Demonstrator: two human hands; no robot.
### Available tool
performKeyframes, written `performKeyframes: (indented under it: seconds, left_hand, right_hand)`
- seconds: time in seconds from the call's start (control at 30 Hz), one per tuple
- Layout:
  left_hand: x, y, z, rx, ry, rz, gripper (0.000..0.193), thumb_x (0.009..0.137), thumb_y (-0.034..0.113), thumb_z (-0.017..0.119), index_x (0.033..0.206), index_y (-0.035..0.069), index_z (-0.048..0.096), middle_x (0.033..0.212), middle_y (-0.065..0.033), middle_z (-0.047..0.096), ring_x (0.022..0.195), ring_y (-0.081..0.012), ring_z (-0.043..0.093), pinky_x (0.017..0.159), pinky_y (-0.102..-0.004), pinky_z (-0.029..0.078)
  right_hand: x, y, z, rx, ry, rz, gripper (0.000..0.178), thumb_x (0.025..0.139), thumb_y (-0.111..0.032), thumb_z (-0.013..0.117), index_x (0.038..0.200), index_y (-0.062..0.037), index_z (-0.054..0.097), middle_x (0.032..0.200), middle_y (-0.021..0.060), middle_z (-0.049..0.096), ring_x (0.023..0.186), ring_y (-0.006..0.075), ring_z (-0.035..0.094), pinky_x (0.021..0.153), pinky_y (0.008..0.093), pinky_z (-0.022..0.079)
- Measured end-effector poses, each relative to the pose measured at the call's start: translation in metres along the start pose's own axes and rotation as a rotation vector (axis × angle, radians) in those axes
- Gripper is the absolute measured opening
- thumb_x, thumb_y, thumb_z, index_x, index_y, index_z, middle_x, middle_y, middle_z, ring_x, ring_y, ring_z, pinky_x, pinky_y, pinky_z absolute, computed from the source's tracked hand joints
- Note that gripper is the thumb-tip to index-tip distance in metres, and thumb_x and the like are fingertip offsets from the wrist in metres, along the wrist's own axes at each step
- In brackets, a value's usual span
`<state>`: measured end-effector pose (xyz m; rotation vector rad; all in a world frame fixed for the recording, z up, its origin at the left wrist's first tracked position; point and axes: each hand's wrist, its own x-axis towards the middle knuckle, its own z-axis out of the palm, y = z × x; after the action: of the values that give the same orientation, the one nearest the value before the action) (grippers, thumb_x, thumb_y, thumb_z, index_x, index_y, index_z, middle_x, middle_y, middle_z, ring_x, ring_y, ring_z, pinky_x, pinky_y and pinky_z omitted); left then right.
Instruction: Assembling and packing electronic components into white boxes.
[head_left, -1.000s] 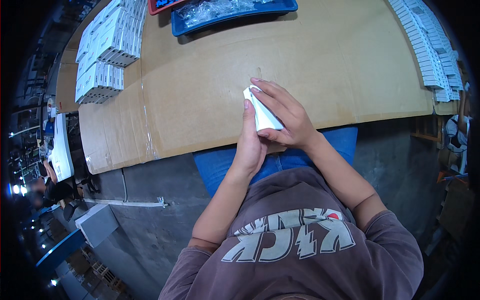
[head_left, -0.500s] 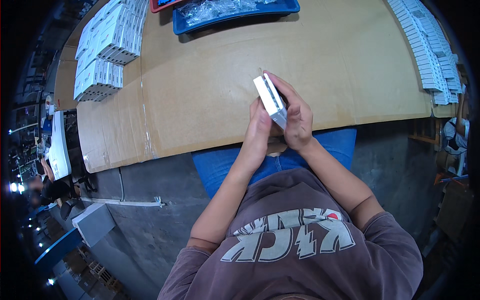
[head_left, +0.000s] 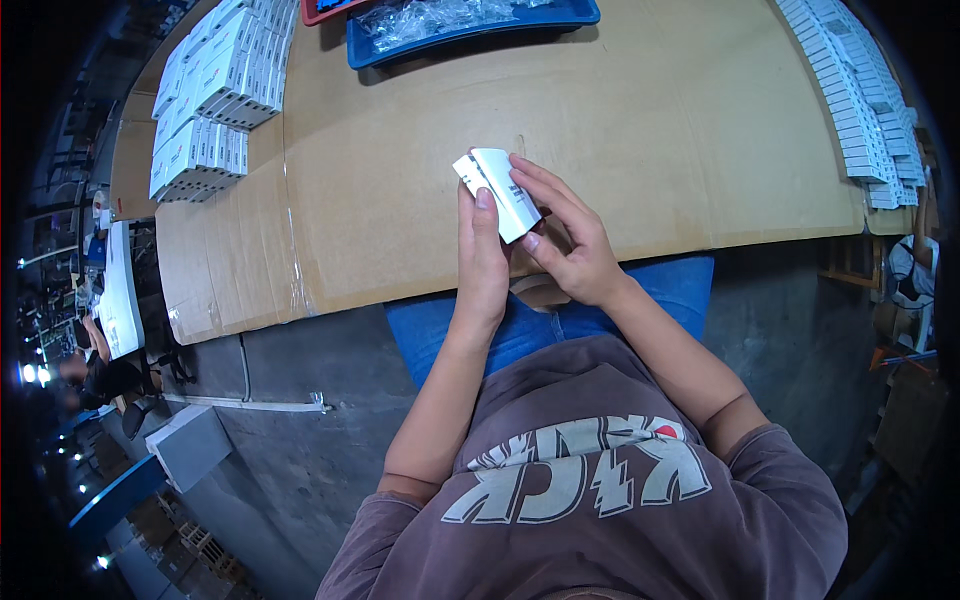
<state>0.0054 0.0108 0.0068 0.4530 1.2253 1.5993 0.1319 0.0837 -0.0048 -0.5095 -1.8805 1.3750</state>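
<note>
Between my two hands, above the near part of the table, is a small white box (head_left: 505, 192), tilted, with dark print on its broad face. A strip with dark marks shows along its left side, where a flap or a second layer stands out; which of these it is I cannot make out. My left hand (head_left: 483, 250) grips the left side, thumb on the front edge. On the right, my right hand (head_left: 572, 235) holds the box with fingers along its upper right edge and the thumb at its lower corner.
Stacked white boxes (head_left: 215, 110) stand at the table's left, and more white boxes (head_left: 860, 110) at the far right. A blue tray (head_left: 480, 47) of clear plastic packets sits at the back beside a red tray (head_left: 325, 13). Brown cardboard (head_left: 400, 200) covers the table.
Both hands have shifted a little to the left with the box. It has been turned, so its broad printed face now shows instead of its narrow side.
</note>
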Motion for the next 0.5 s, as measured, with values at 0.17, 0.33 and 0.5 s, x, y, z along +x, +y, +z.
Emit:
performKeyframes:
  seconds: [0.17, 0.33, 0.5]
  left_hand:
    - [0.000, 0.000, 0.007, 0.086, -0.034, 0.068, 0.054, 0.113, 0.046, 0.041, 0.151, 0.006, 0.041, 0.130, -0.0108, 0.057, 0.115, -0.0192, 0.062, 0.100, -0.0379, 0.056]
    - [0.003, -0.014, 0.008, 0.126, 0.029, 0.154, 0.055, 0.114, 0.034, 0.045, 0.157, 0.002, 0.035, 0.129, -0.0093, 0.056, 0.115, -0.0144, 0.055, 0.099, -0.0308, 0.047]
    - [0.003, -0.013, 0.016, 0.130, 0.078, 0.177, 0.046, 0.112, 0.041, 0.047, 0.144, 0.008, 0.048, 0.111, -0.0006, 0.056, 0.096, -0.0060, 0.054, 0.078, -0.0250, 0.049]
  right_hand:
    - [-0.001, 0.013, 0.000, -0.016, 0.048, -0.038, 0.050, 0.098, -0.013, 0.067, 0.146, 0.0003, 0.059, 0.155, 0.0231, 0.053, 0.133, 0.0323, 0.061, 0.099, 0.0374, 0.055]
    - [0.002, 0.012, 0.007, -0.260, 0.121, -0.201, 0.041, 0.103, -0.012, 0.063, 0.140, 0.0041, 0.062, 0.141, 0.0248, 0.063, 0.121, 0.0354, 0.069, 0.095, 0.0387, 0.059]
    - [0.000, 0.010, 0.009, -0.331, 0.146, -0.202, 0.039, 0.104, -0.011, 0.060, 0.139, 0.0054, 0.061, 0.130, 0.0246, 0.069, 0.108, 0.0354, 0.074, 0.088, 0.0393, 0.061]
